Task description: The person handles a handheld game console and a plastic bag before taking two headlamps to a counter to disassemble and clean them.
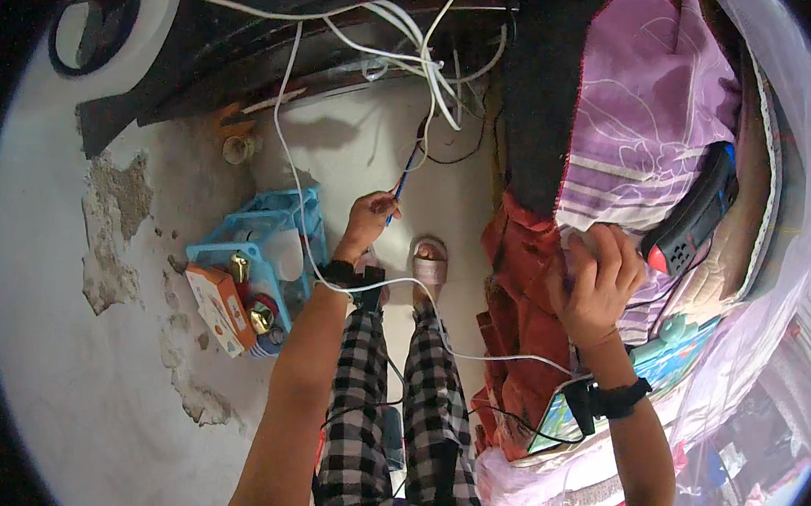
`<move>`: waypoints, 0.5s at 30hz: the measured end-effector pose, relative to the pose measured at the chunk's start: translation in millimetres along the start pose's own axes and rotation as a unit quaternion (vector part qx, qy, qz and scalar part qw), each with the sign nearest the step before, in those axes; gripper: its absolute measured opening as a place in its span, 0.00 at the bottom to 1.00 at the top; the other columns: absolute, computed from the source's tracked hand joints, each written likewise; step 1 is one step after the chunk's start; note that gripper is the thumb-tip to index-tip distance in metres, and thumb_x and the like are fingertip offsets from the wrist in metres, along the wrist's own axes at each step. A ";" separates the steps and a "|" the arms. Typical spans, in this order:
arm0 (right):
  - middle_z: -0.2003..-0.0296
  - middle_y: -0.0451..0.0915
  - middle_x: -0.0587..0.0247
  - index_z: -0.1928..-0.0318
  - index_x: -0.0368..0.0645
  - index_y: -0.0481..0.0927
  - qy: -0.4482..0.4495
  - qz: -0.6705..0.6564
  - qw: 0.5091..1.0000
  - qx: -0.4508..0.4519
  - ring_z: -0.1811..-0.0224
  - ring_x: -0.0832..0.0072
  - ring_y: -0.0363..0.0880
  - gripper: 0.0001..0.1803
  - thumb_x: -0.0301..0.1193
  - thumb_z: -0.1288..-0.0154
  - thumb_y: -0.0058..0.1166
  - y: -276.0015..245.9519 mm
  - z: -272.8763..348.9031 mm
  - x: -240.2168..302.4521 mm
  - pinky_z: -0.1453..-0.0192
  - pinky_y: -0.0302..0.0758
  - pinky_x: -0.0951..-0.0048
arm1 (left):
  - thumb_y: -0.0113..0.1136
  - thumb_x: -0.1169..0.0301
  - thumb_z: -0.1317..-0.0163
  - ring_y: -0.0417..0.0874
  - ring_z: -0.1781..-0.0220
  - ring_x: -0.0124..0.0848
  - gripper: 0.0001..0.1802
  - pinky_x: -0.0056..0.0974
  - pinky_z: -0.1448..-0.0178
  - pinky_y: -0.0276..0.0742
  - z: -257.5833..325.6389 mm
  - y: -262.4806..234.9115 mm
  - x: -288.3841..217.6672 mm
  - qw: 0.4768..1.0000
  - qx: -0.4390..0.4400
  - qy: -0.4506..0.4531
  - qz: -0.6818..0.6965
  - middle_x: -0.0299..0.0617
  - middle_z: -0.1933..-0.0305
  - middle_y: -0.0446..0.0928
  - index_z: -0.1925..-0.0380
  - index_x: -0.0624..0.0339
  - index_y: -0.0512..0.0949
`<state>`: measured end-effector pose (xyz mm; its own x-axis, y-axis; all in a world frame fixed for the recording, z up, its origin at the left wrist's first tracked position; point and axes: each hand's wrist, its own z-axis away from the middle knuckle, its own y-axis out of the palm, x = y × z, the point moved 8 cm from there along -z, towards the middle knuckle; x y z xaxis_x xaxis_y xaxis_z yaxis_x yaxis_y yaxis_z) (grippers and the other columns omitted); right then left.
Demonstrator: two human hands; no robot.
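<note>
Blue stick (405,180) sits in the left hand (368,220), thumb and fingers pinched around it, its far end near the cables (428,67) ahead of that hand. White cord (509,358) crosses by the left wrist; sweeping that arm could snag it and jerk the stick loose. Right hand (597,276) rests on the cloth (642,91), fingers curled, grip impossible to tell; slipping fabric could upset balance.
</note>
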<state>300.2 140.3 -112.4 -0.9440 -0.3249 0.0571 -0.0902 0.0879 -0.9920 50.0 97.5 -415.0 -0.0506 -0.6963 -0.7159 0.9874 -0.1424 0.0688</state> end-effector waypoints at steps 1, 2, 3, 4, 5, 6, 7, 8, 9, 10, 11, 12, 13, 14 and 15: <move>0.53 0.69 0.59 0.59 0.45 0.73 0.000 0.004 1.000 -0.005 0.48 0.59 0.65 0.20 0.30 0.58 0.58 -1.1 0.1 -1.5 0.49 0.59 0.58 | 0.53 0.74 0.42 0.75 0.74 0.22 0.07 0.27 0.69 0.68 8.1 4.6 4.7 1.000 0.001 0.000 0.024 0.38 0.77 0.77 0.67 0.68 0.74; 0.53 0.68 0.58 0.60 0.45 0.73 -0.003 0.009 1.000 -0.008 0.48 0.58 0.65 0.20 0.30 0.58 0.59 -2.4 0.6 -2.4 0.48 0.59 0.58 | 0.55 0.72 0.42 0.75 0.73 0.23 0.08 0.26 0.68 0.67 16.7 8.7 11.0 0.999 0.009 -0.012 0.038 0.38 0.76 0.77 0.67 0.67 0.74; 0.53 0.68 0.58 0.60 0.45 0.73 -0.005 0.013 1.000 -0.005 0.48 0.58 0.65 0.20 0.30 0.58 0.59 -3.2 -0.4 -3.3 0.48 0.59 0.58 | 0.55 0.72 0.42 0.75 0.73 0.23 0.08 0.26 0.68 0.67 20.7 12.6 14.6 0.999 0.011 -0.012 0.043 0.38 0.76 0.77 0.67 0.67 0.74; 0.53 0.69 0.61 0.59 0.47 0.74 0.001 0.013 1.000 -0.010 0.48 0.61 0.66 0.19 0.31 0.57 0.57 -3.5 -1.8 -1.5 0.48 0.58 0.59 | 0.55 0.71 0.42 0.76 0.73 0.23 0.09 0.26 0.68 0.68 26.9 8.6 17.5 0.999 0.012 0.010 0.043 0.38 0.75 0.77 0.67 0.67 0.75; 0.54 0.70 0.64 0.59 0.48 0.74 0.007 0.014 1.000 -0.014 0.48 0.64 0.66 0.18 0.31 0.56 0.56 -3.2 -2.1 0.1 0.48 0.58 0.61 | 0.56 0.70 0.42 0.76 0.73 0.23 0.09 0.26 0.68 0.68 33.1 4.5 20.4 0.998 0.014 0.031 0.043 0.38 0.75 0.77 0.67 0.66 0.75; 0.53 0.70 0.63 0.59 0.48 0.74 0.006 0.017 1.000 -0.006 0.47 0.63 0.66 0.19 0.32 0.56 0.56 -0.4 -0.5 1.9 0.47 0.58 0.61 | 0.56 0.70 0.43 0.76 0.73 0.24 0.09 0.27 0.67 0.69 39.8 2.0 23.1 0.995 0.034 0.053 0.077 0.39 0.75 0.78 0.67 0.66 0.75; 0.53 0.70 0.63 0.59 0.48 0.74 0.003 0.019 1.000 -0.003 0.47 0.63 0.66 0.19 0.32 0.56 0.56 0.0 0.9 0.9 0.47 0.58 0.61 | 0.56 0.70 0.43 0.76 0.73 0.24 0.09 0.27 0.67 0.69 44.6 4.2 26.2 0.995 0.035 0.053 0.082 0.39 0.75 0.78 0.67 0.66 0.75; 0.53 0.69 0.63 0.58 0.48 0.74 0.001 0.025 1.000 -0.005 0.47 0.63 0.65 0.20 0.32 0.57 0.56 -0.1 2.0 -0.1 0.47 0.58 0.60 | 0.56 0.70 0.43 0.76 0.73 0.24 0.09 0.27 0.66 0.69 49.3 3.0 32.7 0.997 0.014 0.034 0.074 0.39 0.74 0.78 0.67 0.66 0.75; 0.52 0.69 0.63 0.58 0.48 0.74 -0.001 0.029 1.000 -0.007 0.47 0.62 0.65 0.20 0.33 0.57 0.56 0.3 2.3 -0.9 0.47 0.57 0.60 | 0.56 0.70 0.43 0.77 0.72 0.24 0.09 0.28 0.66 0.70 53.1 0.3 38.9 0.998 -0.008 0.015 0.065 0.39 0.74 0.78 0.67 0.66 0.75; 0.51 0.69 0.62 0.58 0.48 0.74 -0.005 0.032 0.999 -0.019 0.46 0.61 0.63 0.21 0.34 0.58 0.56 0.0 -0.2 1.4 0.46 0.57 0.59 | 0.56 0.71 0.43 0.78 0.71 0.25 0.08 0.28 0.65 0.71 53.1 -5.1 49.1 0.992 0.035 -0.025 0.116 0.39 0.73 0.78 0.67 0.65 0.75; 0.51 0.68 0.62 0.57 0.48 0.73 0.002 0.026 1.000 -0.014 0.46 0.60 0.63 0.22 0.34 0.59 0.57 0.8 0.5 2.1 0.46 0.57 0.58 | 0.56 0.71 0.43 0.78 0.71 0.24 0.07 0.27 0.65 0.71 54.8 -11.9 48.9 0.996 0.007 0.021 0.085 0.39 0.74 0.78 0.68 0.64 0.76; 0.51 0.68 0.62 0.58 0.48 0.73 0.001 0.017 1.000 -0.016 0.46 0.60 0.63 0.22 0.34 0.58 0.57 0.0 0.1 5.0 0.46 0.57 0.58 | 0.56 0.70 0.43 0.78 0.71 0.24 0.07 0.27 0.65 0.71 63.2 -16.5 54.3 0.999 0.013 0.030 0.009 0.39 0.74 0.78 0.68 0.63 0.76; 0.51 0.68 0.62 0.58 0.48 0.73 -0.001 0.015 1.000 -0.017 0.47 0.60 0.64 0.22 0.34 0.58 0.57 1.0 1.0 4.3 0.46 0.57 0.58 | 0.56 0.70 0.43 0.78 0.72 0.23 0.07 0.28 0.65 0.71 68.4 -12.6 54.8 0.997 0.024 0.039 -0.063 0.39 0.75 0.78 0.69 0.63 0.76; 0.51 0.68 0.62 0.58 0.48 0.73 -0.005 0.019 1.000 -0.013 0.47 0.60 0.64 0.22 0.34 0.58 0.57 1.9 3.5 0.6 0.46 0.57 0.58 | 0.56 0.69 0.43 0.78 0.72 0.23 0.08 0.28 0.66 0.71 74.7 1.9 53.9 0.996 0.055 -0.004 -0.074 0.39 0.76 0.78 0.69 0.64 0.76; 0.51 0.68 0.62 0.58 0.48 0.73 -0.005 0.030 0.999 -0.017 0.47 0.60 0.64 0.21 0.33 0.58 0.57 1.7 6.2 -3.6 0.46 0.57 0.58 | 0.56 0.69 0.43 0.78 0.72 0.23 0.08 0.28 0.66 0.71 83.6 17.6 52.8 0.992 0.086 -0.047 -0.085 0.38 0.76 0.78 0.69 0.64 0.76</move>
<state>305.5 135.8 -114.9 -0.9446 -0.3283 -0.0039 -0.0441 0.1386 -0.9894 52.2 -0.6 -393.5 -0.2365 -0.7134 -0.6596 0.9235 -0.3760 0.0756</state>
